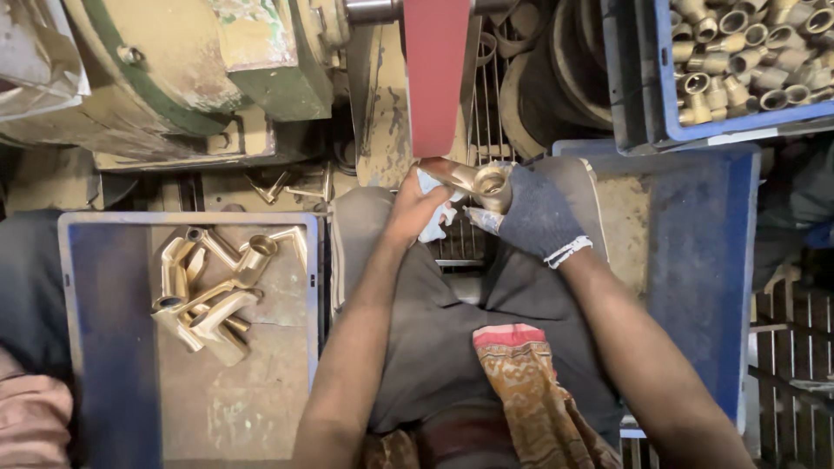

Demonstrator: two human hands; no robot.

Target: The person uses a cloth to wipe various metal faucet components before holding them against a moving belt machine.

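Here brass fitting [476,181] gripped between both hands, seemingly touching red belt [436,78]

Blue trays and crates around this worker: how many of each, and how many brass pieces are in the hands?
Blue flat trays: 2, one left, one right
Blue crate of brass fittings: 1
Brass piece held by both hands: 1
Total: 4

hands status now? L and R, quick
Left hand: bare, closed on the brass fitting, a pale cloth under the fingers.
Right hand: in a dark glove, closed on the same brass fitting at the red sanding belt.
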